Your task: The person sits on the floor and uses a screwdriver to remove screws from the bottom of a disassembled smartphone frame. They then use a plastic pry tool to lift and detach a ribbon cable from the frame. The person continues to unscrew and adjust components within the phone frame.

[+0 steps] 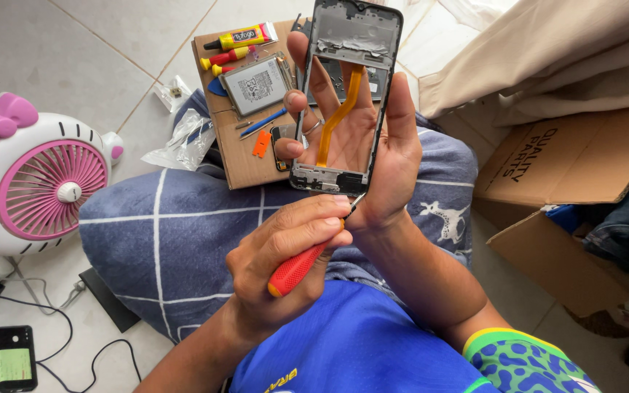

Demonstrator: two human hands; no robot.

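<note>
My right hand point(396, 164) holds a bare black phone frame point(352, 28) upright, palm behind it, fingers curled around its left edge and thumb along the right. An orange flex cable point(344, 108) runs down the middle of the frame. My left hand point(285, 244) grips a red-handled screwdriver point(297, 269), whose tip touches the frame's bottom right corner. Both hands are above my lap, which is covered in blue cloth with white lines point(169, 225).
A cardboard sheet point(245, 167) ahead carries a yellow glue tube point(245, 35), a phone battery point(256, 85), small red and yellow tools and a blue pry tool. A white and pink fan point(34, 178) stands left, a phone point(14, 358) lies on the floor, and an open cardboard box point(576, 160) is right.
</note>
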